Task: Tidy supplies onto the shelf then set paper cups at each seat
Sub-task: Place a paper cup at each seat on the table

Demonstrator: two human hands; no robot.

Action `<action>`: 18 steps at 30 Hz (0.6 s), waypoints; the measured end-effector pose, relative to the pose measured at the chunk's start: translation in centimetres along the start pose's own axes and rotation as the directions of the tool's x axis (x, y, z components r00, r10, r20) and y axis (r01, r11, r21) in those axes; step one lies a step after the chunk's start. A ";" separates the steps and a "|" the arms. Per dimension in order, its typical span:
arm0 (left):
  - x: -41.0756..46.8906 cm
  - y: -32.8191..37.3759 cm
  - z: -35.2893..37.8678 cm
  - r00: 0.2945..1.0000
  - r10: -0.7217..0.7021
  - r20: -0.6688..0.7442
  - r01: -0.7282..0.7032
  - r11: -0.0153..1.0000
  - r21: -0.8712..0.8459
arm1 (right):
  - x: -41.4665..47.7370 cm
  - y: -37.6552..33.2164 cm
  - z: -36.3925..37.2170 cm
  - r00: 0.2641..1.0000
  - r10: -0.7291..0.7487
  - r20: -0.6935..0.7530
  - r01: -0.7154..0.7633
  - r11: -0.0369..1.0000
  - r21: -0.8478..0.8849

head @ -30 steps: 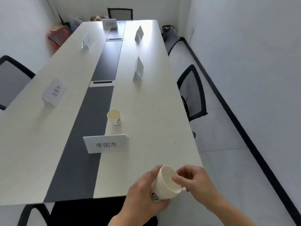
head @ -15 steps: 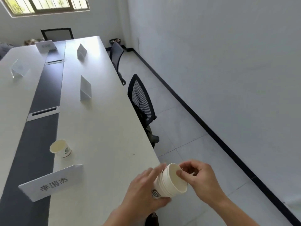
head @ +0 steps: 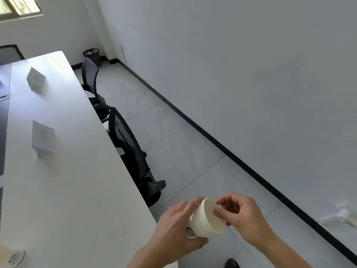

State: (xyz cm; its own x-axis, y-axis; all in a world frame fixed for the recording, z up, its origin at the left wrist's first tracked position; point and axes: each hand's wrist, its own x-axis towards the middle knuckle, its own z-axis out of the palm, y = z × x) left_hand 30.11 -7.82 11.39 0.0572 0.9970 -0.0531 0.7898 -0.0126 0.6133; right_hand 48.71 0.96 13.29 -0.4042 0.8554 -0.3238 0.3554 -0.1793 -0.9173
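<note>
Beside the tabletop's (head: 77, 190) right edge, the left grip (head: 173, 229) held the cup stack (head: 204, 223); the right grip (head: 241, 217) pinched its rim.

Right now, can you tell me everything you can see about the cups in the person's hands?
A stack of paper cups, white outside, cream inside, nested so several rolled rims sit close together. The outermost cup shows a dark printed logo. It is tipped sideways, mouth toward the right hand, held in the air beside the edge of the table. The left hand wraps its lower part; the right hand pinches the top rim, thumb inside the mouth.
</note>
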 end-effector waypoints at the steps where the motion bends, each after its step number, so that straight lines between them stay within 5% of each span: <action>1: 1.4 0.1 0.5 1.000 0.003 0.024 -0.004 1.000 0.018 | 1.1 0.3 -0.9 1.000 0.022 0.000 -0.022 1.000 -0.006; 10: 17.6 3.6 3.9 0.993 -0.092 0.071 0.093 0.996 -0.009 | 14.1 0.5 -13.3 0.985 0.117 0.127 -0.112 0.993 -0.040; 18: 26.6 4.6 2.3 0.967 -0.236 -0.093 0.223 0.966 -0.129 | 24.3 -4.1 -20.5 0.928 0.114 0.355 -0.163 0.980 0.111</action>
State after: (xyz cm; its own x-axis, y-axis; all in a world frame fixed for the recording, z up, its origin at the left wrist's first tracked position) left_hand 36.63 18.48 10.97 -0.1880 0.9745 -0.1225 0.6973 0.2203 0.6821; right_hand 54.70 32.44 13.97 -0.6339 0.6008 -0.4871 0.3210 -0.3686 -0.8724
